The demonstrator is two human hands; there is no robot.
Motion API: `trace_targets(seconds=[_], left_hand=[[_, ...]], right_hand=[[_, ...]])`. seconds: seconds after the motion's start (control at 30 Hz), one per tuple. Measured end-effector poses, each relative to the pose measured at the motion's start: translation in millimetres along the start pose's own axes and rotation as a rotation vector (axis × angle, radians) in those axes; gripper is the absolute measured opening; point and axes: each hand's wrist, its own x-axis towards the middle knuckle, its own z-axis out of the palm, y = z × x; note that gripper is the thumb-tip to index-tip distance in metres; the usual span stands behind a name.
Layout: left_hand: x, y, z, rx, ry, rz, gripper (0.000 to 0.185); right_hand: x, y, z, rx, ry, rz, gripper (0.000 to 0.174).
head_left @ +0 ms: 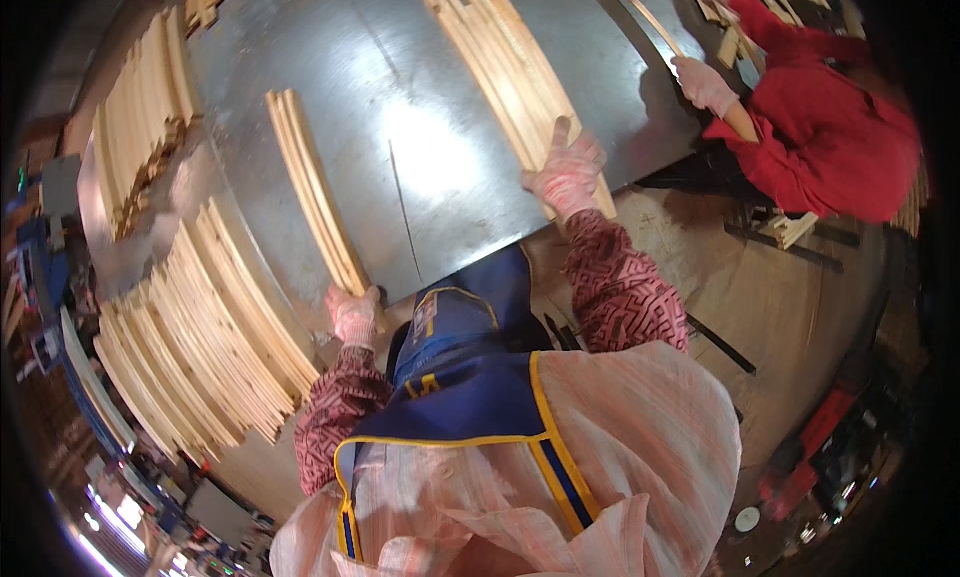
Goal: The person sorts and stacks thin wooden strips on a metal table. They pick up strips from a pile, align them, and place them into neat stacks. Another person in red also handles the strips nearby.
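Note:
My left hand, in a pale knit glove, is closed around the near end of a narrow bundle of wooden strips on the metal-topped table. Farther right, my gloved right hand rests on the near end of a wider group of wooden strips, its thumb and fingers spread over the wood. These strips lie side by side, with uneven far ends. Their near ends reach the table's front edge. Whether the right fingers curl beneath the wood is hidden.
To the left lie a large row of wooden strips and another row behind it. A co-worker in a red top stands at the right, one gloved hand holding a thin strip. More wood pieces lie beyond that person.

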Motion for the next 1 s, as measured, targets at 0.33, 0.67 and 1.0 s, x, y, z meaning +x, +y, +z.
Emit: trace_targets(seconds=[0.33, 0.67, 1.0], left_hand=[[-5, 3, -1, -0.139, 0.026, 0.034, 0.068], [-71, -78, -7, -1.701, -0.625, -0.124, 0.045], [-238, -198, -21, -1.82, 0.555, -0.239, 0.062]], right_hand=[[-98, -129, 11, 0.054, -0.071, -0.194, 0.122], [-93, -131, 35, 0.08, 0.111, -0.376, 0.126], [-101, -127, 18, -0.003, -0.033, -0.42, 0.1]])
